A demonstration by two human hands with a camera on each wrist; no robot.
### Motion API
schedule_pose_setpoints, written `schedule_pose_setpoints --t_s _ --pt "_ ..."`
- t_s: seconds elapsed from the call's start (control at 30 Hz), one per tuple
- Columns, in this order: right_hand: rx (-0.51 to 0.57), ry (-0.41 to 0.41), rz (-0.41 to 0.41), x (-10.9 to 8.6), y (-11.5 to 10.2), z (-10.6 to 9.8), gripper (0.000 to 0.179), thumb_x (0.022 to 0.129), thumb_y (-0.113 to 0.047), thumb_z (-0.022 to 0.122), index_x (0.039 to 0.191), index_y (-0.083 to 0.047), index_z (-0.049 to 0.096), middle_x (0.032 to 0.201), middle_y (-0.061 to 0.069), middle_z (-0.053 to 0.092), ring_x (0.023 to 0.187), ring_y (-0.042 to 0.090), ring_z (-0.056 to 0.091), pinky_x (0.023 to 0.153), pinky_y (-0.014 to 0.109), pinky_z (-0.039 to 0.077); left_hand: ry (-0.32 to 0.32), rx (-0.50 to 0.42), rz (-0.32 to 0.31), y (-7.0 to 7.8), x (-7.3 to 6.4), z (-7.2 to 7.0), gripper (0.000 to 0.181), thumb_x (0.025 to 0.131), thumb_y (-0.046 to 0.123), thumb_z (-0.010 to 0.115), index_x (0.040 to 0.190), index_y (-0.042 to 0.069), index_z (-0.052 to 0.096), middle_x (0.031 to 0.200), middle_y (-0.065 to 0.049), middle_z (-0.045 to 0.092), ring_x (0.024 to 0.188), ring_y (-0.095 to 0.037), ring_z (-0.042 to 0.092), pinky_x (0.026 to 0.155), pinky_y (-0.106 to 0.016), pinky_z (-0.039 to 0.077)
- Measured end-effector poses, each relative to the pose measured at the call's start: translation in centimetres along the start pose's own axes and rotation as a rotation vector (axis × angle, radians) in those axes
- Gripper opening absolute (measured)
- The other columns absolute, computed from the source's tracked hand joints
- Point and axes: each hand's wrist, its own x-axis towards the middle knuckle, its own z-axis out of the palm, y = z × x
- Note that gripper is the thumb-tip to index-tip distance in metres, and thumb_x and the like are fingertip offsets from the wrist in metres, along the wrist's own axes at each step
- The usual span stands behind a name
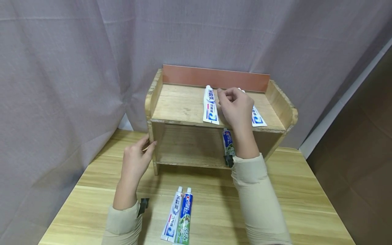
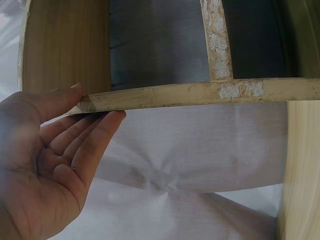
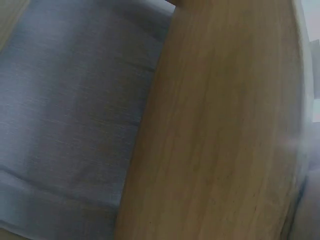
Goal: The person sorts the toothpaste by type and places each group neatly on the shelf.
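My left hand (image 1: 136, 158) pinches the front edge of the left side panel of a small wooden shelf (image 1: 180, 102). In the left wrist view, the thumb lies on one face of that panel (image 2: 150, 96) and the fingers on the other. Above the top board is my right hand (image 1: 237, 105), its fingers loosely bent, nothing visible between them. Just left of its fingertips lies a white toothpaste tube (image 1: 210, 107); another white toothpaste tube (image 1: 258, 117) lies partly hidden behind this hand. Below, a blue-green toothpaste tube (image 1: 227, 141) is on the lower level, partly covered by the right forearm.
On the table (image 1: 92, 204) in front of the shelf, a white toothpaste tube (image 1: 173, 214) and a blue-green toothpaste tube (image 1: 185, 216) lie side by side. A reddish back strip (image 1: 214, 77) borders the top board. Grey curtain (image 1: 76, 51) hangs behind; a brown panel (image 1: 361, 136) stands right.
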Motion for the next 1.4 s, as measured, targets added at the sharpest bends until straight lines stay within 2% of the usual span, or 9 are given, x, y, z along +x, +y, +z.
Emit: schedule_pose_setpoints --t_s 0.13,0.4,0.57,1.03,1.23,1.4 --pt "0.047 0.057 -0.079 -0.6 0.2 0.1 0.029 0.093 -0.034 0.071 0.089 -0.006 0.074 0.071 0.005 0.069 0.065 0.015 0.058 0.059 0.021 0.045 0.001 0.004 -0.002 0.0 0.0 0.0 0.024 0.095 0.014 0.072 0.116 0.003 0.073 0.107 -0.017 0.074 0.098 -0.032 0.073 0.077 -0.038 0.064" --pt "0.035 0.092 -0.142 -2.1 0.3 -0.2 0.028 0.093 -0.034 0.072 0.090 -0.005 0.074 0.074 0.005 0.071 0.063 0.012 0.060 0.057 0.018 0.047 -0.008 0.003 -0.003 0.0 0.0 0.0 0.025 0.095 0.014 0.071 0.117 0.002 0.072 0.108 -0.017 0.074 0.098 -0.033 0.073 0.077 -0.038 0.064" --pt "0.098 0.128 -0.191 -3.1 0.6 -0.5 0.025 0.093 -0.027 0.073 0.088 -0.003 0.073 0.073 0.005 0.071 0.061 0.011 0.059 0.056 0.016 0.051 -0.011 0.003 -0.005 0.2 0.1 0.0 0.028 0.096 0.015 0.071 0.120 0.002 0.071 0.110 -0.018 0.073 0.099 -0.033 0.073 0.077 -0.038 0.064" --pt "0.125 0.182 -0.318 -3.9 1.1 -0.4 0.020 0.093 -0.018 0.073 0.085 0.001 0.072 0.071 0.006 0.071 0.057 0.012 0.059 0.052 0.011 0.048 -0.013 0.002 -0.002 0.1 0.1 0.0 0.027 0.096 0.015 0.070 0.120 0.002 0.071 0.110 -0.018 0.073 0.099 -0.034 0.072 0.077 -0.039 0.064" --pt "0.149 0.184 -0.344 -4.3 1.2 -0.4 0.019 0.093 -0.016 0.073 0.085 0.001 0.072 0.070 0.006 0.070 0.057 0.012 0.058 0.051 0.010 0.048 -0.006 0.008 -0.004 0.3 0.0 -0.1 0.026 0.096 0.015 0.071 0.118 0.002 0.072 0.108 -0.018 0.073 0.099 -0.034 0.073 0.077 -0.039 0.064" --pt "0.191 0.181 -0.348 -5.3 1.3 -0.6 0.017 0.094 -0.016 0.073 0.087 -0.001 0.072 0.071 0.006 0.070 0.057 0.011 0.058 0.051 0.010 0.047 -0.008 0.006 -0.010 0.2 -0.1 0.0 0.027 0.096 0.015 0.071 0.119 0.002 0.072 0.108 -0.018 0.074 0.099 -0.033 0.072 0.077 -0.039 0.064"
